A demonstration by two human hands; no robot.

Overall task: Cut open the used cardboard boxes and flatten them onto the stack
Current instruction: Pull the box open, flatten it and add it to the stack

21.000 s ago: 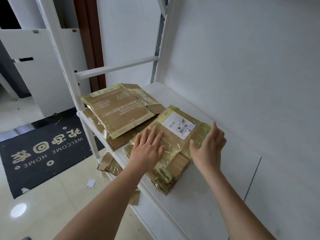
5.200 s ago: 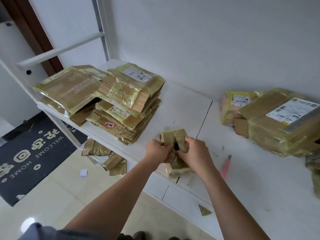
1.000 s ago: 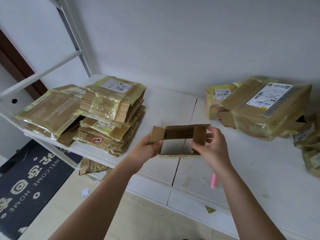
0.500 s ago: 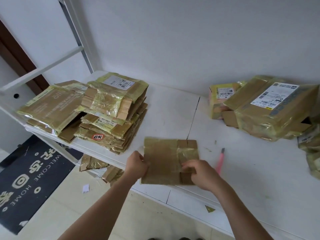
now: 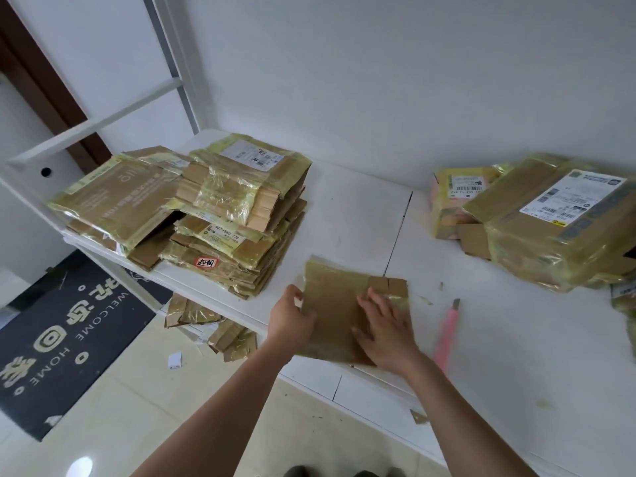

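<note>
You face a plain white wall (image 5: 378, 80) behind a white tabletop (image 5: 344, 208) with a seam running across it. To your left stands a white frame (image 5: 165, 56) with a crossbar, beside dark brown door trim (image 5: 41, 74). Below, a glossy cream tile floor (image 5: 120, 407) carries a black welcome mat (image 5: 69, 332).
</note>
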